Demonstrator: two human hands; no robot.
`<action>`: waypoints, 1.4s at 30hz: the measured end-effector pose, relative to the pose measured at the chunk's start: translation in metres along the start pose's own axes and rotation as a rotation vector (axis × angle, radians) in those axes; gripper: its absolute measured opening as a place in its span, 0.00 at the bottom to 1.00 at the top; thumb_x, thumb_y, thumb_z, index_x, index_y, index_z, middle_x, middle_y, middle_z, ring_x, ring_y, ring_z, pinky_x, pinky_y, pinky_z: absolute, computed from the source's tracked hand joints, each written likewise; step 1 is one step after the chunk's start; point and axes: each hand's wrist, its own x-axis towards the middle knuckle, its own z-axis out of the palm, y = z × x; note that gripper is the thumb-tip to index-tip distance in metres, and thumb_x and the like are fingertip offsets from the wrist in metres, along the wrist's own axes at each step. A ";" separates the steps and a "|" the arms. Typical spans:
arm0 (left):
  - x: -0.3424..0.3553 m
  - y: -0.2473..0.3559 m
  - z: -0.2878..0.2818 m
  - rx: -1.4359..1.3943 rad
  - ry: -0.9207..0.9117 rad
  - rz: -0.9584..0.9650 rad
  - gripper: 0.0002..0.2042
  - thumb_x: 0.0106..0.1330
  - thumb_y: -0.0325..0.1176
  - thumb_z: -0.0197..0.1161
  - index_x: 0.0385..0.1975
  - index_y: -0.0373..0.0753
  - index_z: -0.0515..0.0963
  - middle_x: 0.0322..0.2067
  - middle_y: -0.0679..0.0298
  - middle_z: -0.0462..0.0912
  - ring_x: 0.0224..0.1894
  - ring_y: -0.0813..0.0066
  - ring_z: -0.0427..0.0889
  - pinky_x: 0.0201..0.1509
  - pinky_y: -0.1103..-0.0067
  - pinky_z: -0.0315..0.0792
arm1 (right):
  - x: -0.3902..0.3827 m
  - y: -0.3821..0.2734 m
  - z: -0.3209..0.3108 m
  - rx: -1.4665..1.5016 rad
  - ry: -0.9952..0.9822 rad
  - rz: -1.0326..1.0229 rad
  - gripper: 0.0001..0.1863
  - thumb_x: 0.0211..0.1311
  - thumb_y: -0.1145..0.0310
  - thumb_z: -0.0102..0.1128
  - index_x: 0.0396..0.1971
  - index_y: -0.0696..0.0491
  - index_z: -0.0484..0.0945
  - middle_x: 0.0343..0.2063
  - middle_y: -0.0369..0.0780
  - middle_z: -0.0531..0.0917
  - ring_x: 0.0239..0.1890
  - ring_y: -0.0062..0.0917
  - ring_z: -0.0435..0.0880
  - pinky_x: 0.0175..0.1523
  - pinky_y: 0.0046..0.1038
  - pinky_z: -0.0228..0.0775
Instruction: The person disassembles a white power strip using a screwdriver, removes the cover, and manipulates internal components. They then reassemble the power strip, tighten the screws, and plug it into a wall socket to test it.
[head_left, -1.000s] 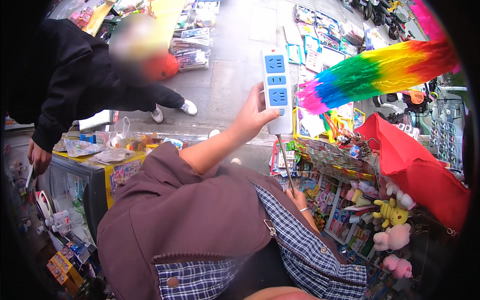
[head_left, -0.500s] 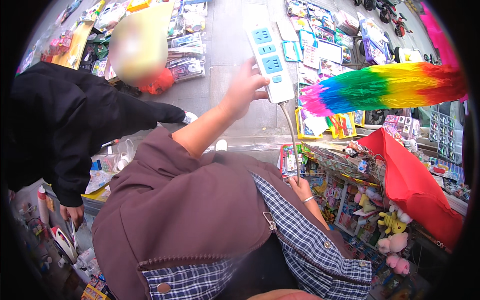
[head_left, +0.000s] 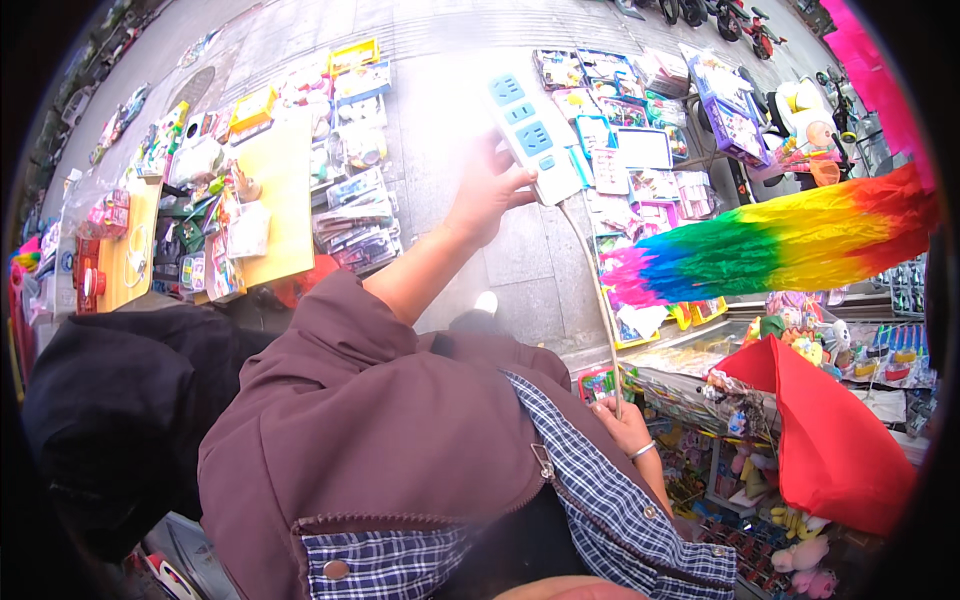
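A white power strip (head_left: 545,172) with blue socket panels is raised in front of me, tilted with its cord end nearest me. My left hand (head_left: 480,202) grips its left edge near the lower end, thumb on the front; the other fingers are partly hidden behind it. From that end a pale cord (head_left: 597,280) runs down to my right hand (head_left: 625,428), which is low by my right side. Its fingers are closed around the cord, and a bracelet circles the wrist.
A yellow table (head_left: 285,190) with small goods stands left. Trays of packaged goods (head_left: 640,147) line the right. A rainbow streamer (head_left: 760,238) and a folded red sheet (head_left: 835,445) jut in from the right. A person in black (head_left: 130,400) is close on my left.
My view has tilted up, showing more pavement ahead. The person in black has lowered or shifted, so the table shows more. Both hands keep hold of the power strip and its cord.
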 end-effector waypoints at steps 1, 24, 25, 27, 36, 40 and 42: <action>0.022 -0.007 0.004 -0.012 -0.009 0.043 0.37 0.57 0.25 0.61 0.65 0.39 0.50 0.54 0.54 0.71 0.53 0.65 0.76 0.49 0.66 0.78 | 0.012 -0.012 -0.019 -0.008 -0.021 -0.001 0.13 0.64 0.62 0.57 0.35 0.59 0.79 0.26 0.32 0.80 0.29 0.14 0.76 0.36 0.20 0.69; 0.796 0.154 -0.175 -0.178 -0.233 0.043 0.26 0.60 0.20 0.50 0.60 0.20 0.57 0.60 0.40 0.65 0.64 0.46 0.63 0.70 0.58 0.57 | 0.329 -0.174 -0.014 -0.166 1.022 0.130 0.14 0.56 0.56 0.56 0.35 0.49 0.80 0.29 0.45 0.82 0.35 0.43 0.81 0.40 0.42 0.72; 0.830 0.152 -0.186 -0.207 -0.156 0.035 0.26 0.60 0.20 0.51 0.59 0.20 0.58 0.59 0.40 0.66 0.64 0.46 0.65 0.70 0.57 0.58 | 0.344 -0.190 -0.007 -0.167 1.047 0.133 0.14 0.56 0.56 0.56 0.35 0.49 0.80 0.29 0.45 0.83 0.35 0.44 0.81 0.41 0.42 0.72; 0.892 0.148 -0.191 -0.201 -0.149 0.048 0.25 0.57 0.20 0.51 0.57 0.19 0.61 0.56 0.40 0.69 0.61 0.46 0.68 0.69 0.56 0.59 | 0.377 -0.225 0.003 -0.144 1.021 0.102 0.14 0.57 0.55 0.55 0.35 0.49 0.80 0.29 0.45 0.83 0.35 0.44 0.81 0.41 0.43 0.71; 0.997 0.124 -0.183 -0.158 -0.028 0.021 0.23 0.56 0.21 0.51 0.54 0.18 0.63 0.53 0.41 0.71 0.58 0.47 0.71 0.68 0.55 0.61 | 0.543 -0.260 -0.052 0.010 0.953 0.043 0.15 0.59 0.53 0.55 0.35 0.48 0.79 0.29 0.47 0.82 0.34 0.46 0.80 0.40 0.44 0.70; 0.986 0.103 -0.173 -0.073 -0.044 -0.053 0.26 0.59 0.21 0.50 0.60 0.23 0.57 0.61 0.45 0.63 0.65 0.49 0.61 0.71 0.58 0.57 | 0.612 -0.237 -0.092 0.049 1.038 0.140 0.15 0.60 0.54 0.54 0.37 0.49 0.77 0.30 0.47 0.81 0.35 0.47 0.79 0.41 0.43 0.70; 0.979 0.101 -0.176 -0.013 -0.124 -0.084 0.26 0.61 0.22 0.52 0.61 0.25 0.57 0.62 0.46 0.62 0.67 0.50 0.59 0.72 0.60 0.57 | 0.636 -0.242 -0.118 -0.127 0.934 0.148 0.15 0.60 0.55 0.54 0.37 0.51 0.78 0.30 0.47 0.82 0.35 0.46 0.80 0.40 0.42 0.71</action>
